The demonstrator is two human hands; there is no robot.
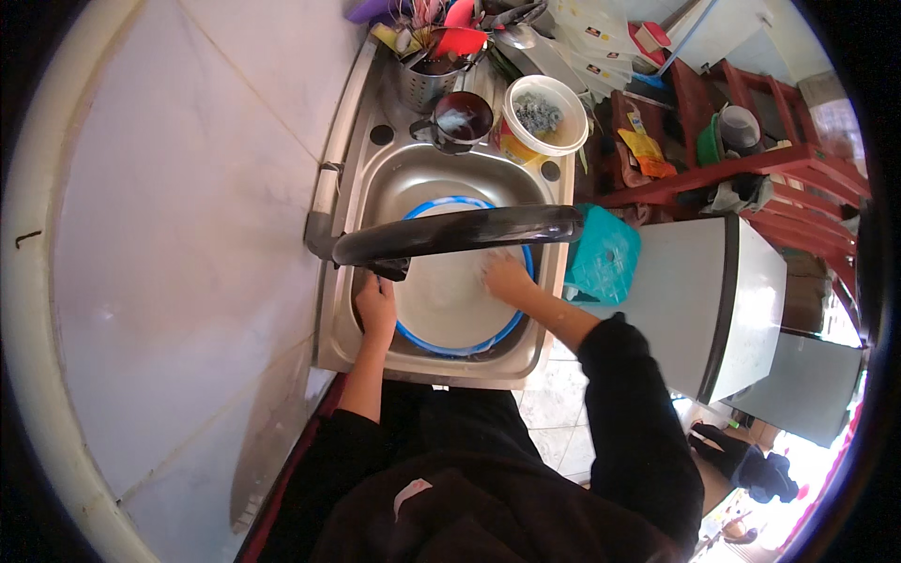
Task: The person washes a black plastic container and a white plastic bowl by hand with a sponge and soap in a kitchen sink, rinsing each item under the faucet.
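A round plate or basin with a blue rim (pixel 429 348) lies in the stainless steel sink (pixel 517 362), pale inside. At its left edge is my left hand (pixel 378 306), fingers curled at the rim and partly hidden under the black faucet (pixel 457 232). My right hand (pixel 508 278) is over the right part of the pale surface, its fingertips blurred; whether they hold anything cannot be told. Behind the basin, on the sink ledge, stand a dark mug (pixel 462 116) with whitish contents and a white plastic tub (pixel 581 134) holding a grey scouring pad or similar mass.
A perforated metal utensil holder (pixel 424 90) stands at the back left of the sink, against the tiled wall (pixel 197 211). The faucet arches across the basin. Right of the sink are a teal plastic stool (pixel 605 257), a white appliance (pixel 676 302) and a red wooden rack (pixel 760 165).
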